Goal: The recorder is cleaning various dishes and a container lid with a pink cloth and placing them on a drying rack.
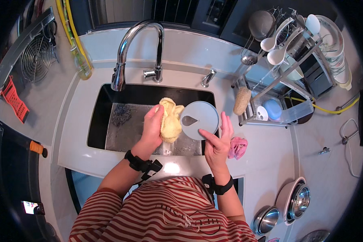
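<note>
In my left hand (152, 128) is a bunched yellow cloth (170, 128), held over the sink. My right hand (219, 145) grips a round pale blue disc, perhaps a lid (204, 113), by its right rim, with the thumb on its face. A dark teardrop-shaped mark or opening shows on the disc's left part. The cloth meets or nearly meets the disc's left edge. Below both hands lies the dark rectangular sink (133, 140), its bottom wet. A dark mesh-like clump (121, 114) sits at the sink's left side.
A chrome faucet (158, 57) arches over the sink's back left, with a small chrome dispenser (208, 78) to its right. A pink cloth (238, 147) lies right of the sink. Behind it stands a metal dish rack (290, 71) with utensils. Metal bowls (266, 220) stand at lower right.
</note>
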`<action>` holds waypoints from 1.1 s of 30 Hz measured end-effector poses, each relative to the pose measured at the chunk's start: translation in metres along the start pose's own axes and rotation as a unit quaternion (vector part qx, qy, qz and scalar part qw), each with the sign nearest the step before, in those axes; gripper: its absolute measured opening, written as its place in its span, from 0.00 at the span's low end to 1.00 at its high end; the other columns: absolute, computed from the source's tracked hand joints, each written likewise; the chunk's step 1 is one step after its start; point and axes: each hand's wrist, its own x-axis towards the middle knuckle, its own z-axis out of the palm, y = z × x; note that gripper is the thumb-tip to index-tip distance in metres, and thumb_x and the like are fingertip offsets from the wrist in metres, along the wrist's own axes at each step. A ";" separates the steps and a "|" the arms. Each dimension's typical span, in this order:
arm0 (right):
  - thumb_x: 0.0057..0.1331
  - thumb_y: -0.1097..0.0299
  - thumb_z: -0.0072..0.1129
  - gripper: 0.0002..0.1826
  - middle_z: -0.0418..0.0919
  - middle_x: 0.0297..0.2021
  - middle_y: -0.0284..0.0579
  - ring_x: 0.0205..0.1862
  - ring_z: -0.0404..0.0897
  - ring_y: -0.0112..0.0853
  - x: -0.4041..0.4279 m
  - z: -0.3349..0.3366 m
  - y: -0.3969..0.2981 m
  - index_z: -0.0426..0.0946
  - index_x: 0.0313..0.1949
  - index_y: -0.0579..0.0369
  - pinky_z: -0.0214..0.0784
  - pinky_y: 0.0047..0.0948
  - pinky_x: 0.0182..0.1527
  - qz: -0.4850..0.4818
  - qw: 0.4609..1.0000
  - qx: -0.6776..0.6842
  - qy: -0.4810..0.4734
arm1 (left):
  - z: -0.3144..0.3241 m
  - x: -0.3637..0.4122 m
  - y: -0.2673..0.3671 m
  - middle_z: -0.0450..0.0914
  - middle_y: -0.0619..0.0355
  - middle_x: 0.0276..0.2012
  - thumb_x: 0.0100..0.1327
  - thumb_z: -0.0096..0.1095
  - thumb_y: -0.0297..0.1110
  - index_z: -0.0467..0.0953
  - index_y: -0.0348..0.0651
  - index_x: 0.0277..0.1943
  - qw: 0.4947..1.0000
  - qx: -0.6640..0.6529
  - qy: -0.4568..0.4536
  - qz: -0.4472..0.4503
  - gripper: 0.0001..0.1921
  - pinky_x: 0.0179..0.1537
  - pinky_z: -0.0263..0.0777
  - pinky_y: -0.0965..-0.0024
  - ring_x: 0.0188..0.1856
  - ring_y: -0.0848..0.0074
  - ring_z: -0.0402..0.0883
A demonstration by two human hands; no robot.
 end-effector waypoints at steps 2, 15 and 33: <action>0.49 0.85 0.56 0.18 0.60 0.62 0.63 0.62 0.63 0.51 -0.002 0.005 0.003 0.84 0.35 0.46 0.57 0.36 0.60 -0.041 0.999 -0.013 0.032 | 0.004 -0.003 0.003 0.78 0.53 0.44 0.69 0.46 0.35 0.69 0.36 0.50 0.997 0.031 -0.004 0.066 0.13 0.44 0.76 0.68 0.43 0.71 0.80; 0.42 0.85 0.51 0.14 0.77 0.37 0.51 0.30 0.78 0.42 -0.013 0.001 -0.008 0.76 0.29 0.54 0.71 0.32 0.31 -0.084 0.988 0.117 -0.061 | 0.051 -0.025 -0.010 0.77 0.46 0.43 0.57 0.46 0.18 0.73 0.31 0.46 0.761 0.462 -0.158 0.426 0.14 0.50 0.70 0.63 0.45 0.57 0.78; 0.66 0.64 0.52 0.14 0.73 0.15 0.34 0.12 0.67 0.21 -0.011 -0.177 0.173 0.74 0.22 0.54 0.58 0.21 0.15 0.408 0.891 0.099 0.174 | -0.077 -0.007 -0.017 0.78 0.57 0.31 0.62 0.49 0.26 0.74 0.32 0.39 0.846 0.512 -0.066 0.136 0.08 0.39 0.69 0.74 0.35 0.79 0.75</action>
